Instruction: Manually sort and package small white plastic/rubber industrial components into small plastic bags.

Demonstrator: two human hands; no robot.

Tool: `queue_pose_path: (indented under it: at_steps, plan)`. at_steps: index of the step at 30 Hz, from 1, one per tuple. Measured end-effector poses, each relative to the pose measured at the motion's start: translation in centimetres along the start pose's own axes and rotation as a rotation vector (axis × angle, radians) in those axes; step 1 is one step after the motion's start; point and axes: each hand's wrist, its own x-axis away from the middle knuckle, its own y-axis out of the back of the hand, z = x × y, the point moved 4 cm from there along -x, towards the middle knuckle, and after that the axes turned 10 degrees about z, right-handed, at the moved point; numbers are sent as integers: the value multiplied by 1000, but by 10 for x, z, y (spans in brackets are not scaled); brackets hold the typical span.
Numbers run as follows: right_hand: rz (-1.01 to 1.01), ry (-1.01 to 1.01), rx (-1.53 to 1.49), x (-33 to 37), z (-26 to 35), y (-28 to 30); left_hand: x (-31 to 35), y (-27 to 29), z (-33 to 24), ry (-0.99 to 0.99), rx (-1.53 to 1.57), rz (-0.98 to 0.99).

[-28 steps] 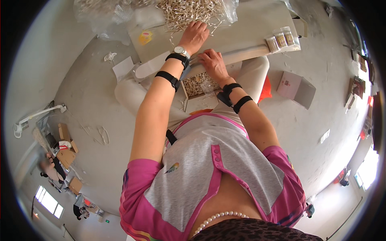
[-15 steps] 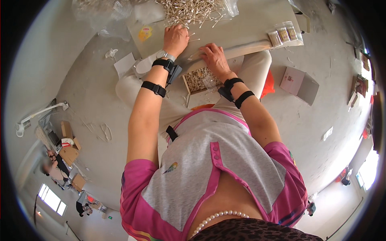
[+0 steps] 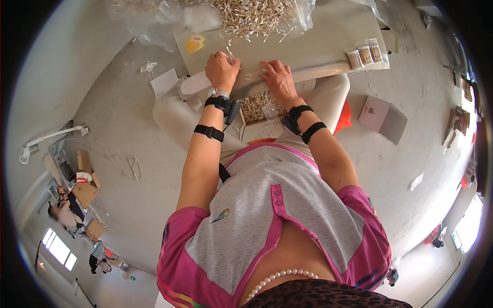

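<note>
A large heap of cotton swabs lies at the far side of the table. Nearer me, my left hand is closed, with a few swabs sticking up between thumb and forefinger. To its right, my right hand rests at the table's near edge, fingers bent over a small bunch of swabs that points left. The fingertips partly cover how that bunch is gripped. Below the edge, an open box full of loose swabs sits between my legs.
Several filled clear packs stand at the table's right end. A yellow label lies left of the heap, near crumpled clear plastic bags. An open carton is on the floor to the right. Other people are in the far background.
My left hand has drawn back from the edge of the heap, and swabs now show in its fingers. My right hand has barely moved. The whole view has shifted slightly.
</note>
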Motion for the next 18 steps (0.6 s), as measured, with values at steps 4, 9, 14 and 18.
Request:
queue_pose_path:
  at_steps: [4,9,14,18]
  plan:
    - [24,21,71,0,-3,-4,-2,-9,0,-45,73,107]
    - [-27,27,62,2,-4,-9,14,-13,-23,-367,73,96]
    - [-56,22,38,1,-5,-5,18,-13,-42,-484,103,207]
    - [-95,69,-53,-9,-9,16,21,-7,-48,-487,70,216]
